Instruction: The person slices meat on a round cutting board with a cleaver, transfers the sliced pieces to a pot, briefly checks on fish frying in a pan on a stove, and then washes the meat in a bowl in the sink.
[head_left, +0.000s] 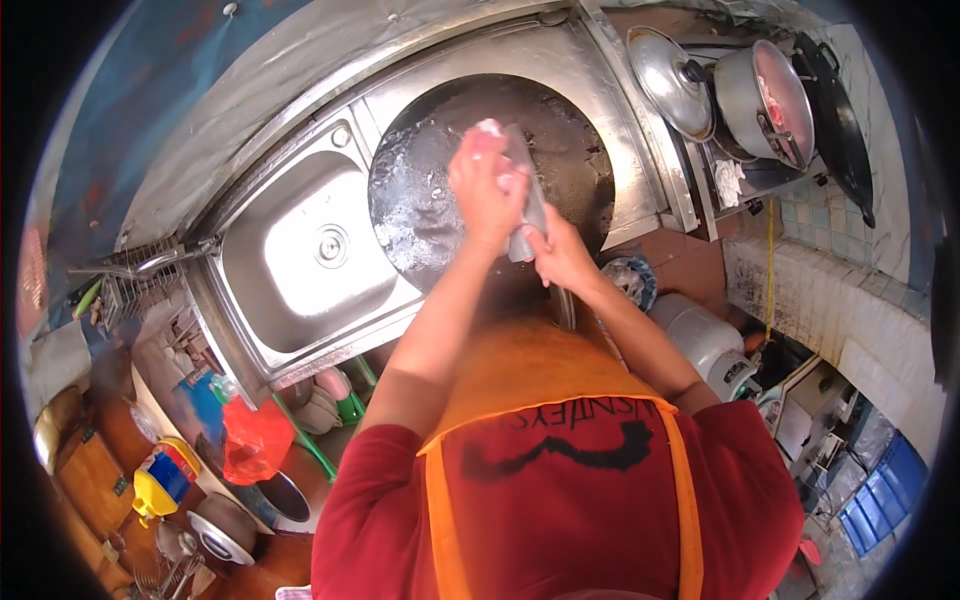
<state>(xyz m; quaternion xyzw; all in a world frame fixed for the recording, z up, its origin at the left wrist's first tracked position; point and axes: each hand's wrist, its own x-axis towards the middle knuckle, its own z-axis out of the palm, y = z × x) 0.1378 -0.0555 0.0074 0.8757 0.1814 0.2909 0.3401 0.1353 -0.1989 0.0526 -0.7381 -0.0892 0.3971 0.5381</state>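
My left hand (484, 187) grips a crumpled pink and white thing (489, 129), blurred, perhaps a cloth or a piece of meat. It presses against a flat, greyish, blade-like piece (531, 195) that slants upward. The lower end of that piece is in my right hand (556, 251), thumb on its face; whether it is metal or plastic I cannot tell. Beneath both hands lies a large dark wok (420, 180), wet and shiny on its left side. Its metal handle (562, 307) points toward my orange apron (525, 367).
Left of the wok is a stainless steel sink (247, 300) with a drain and a tap (176, 256). At right, a pot (739, 90) holding pink contents stands beside a metal lid (667, 79) and a black pan (836, 127). A grey gas cylinder (694, 334) stands below.
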